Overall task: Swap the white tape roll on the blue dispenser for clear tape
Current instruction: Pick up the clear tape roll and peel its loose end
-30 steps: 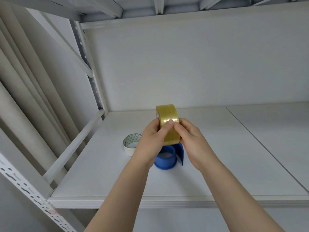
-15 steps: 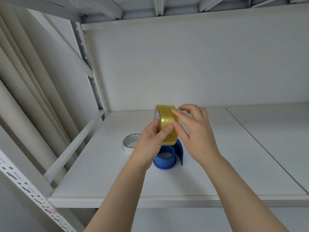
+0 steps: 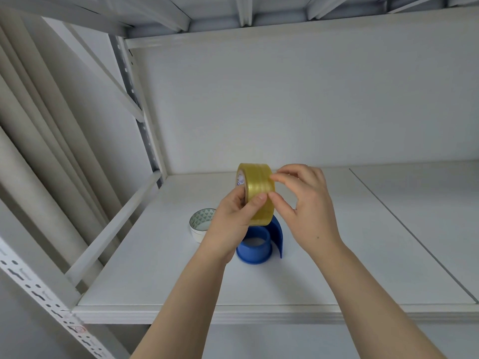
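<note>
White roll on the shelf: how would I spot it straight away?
Look at the white shelf, near its left side. Just left of the blue dispenser, partly behind the left hand, lies the white roll. It lies flat, and its core shows a green triangle pattern; the yellowish roll is held up.

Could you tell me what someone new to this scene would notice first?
The eye lands on the yellowish clear tape roll held on edge above the shelf, gripped by the left hand while the right hand picks at its outer face. Just below it on the white shelf stands the blue dispenser, its hub bare. The white tape roll lies to its left.
</note>
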